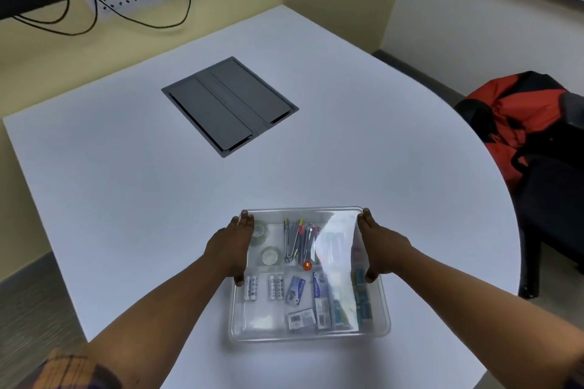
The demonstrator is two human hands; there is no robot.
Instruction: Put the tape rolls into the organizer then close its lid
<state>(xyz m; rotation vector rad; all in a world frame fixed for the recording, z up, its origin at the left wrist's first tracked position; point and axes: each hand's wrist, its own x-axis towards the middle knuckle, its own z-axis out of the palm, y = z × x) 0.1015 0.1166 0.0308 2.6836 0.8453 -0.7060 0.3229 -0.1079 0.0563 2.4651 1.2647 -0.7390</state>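
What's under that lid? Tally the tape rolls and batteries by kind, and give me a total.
Tape rolls: 2
Batteries: 4
Total: 6
Counted through the clear lid, which the left hand and right hand hold by its side edges.

The organizer (309,330) low in the frame is clear, glossy plastic, and its lid (335,249) throws a bright glare. The surface (132,186) beneath is smooth, matt white. Its inset panel (229,106), up and left of centre, looks dull grey. At right, an orange bag (502,123) of soft cloth.
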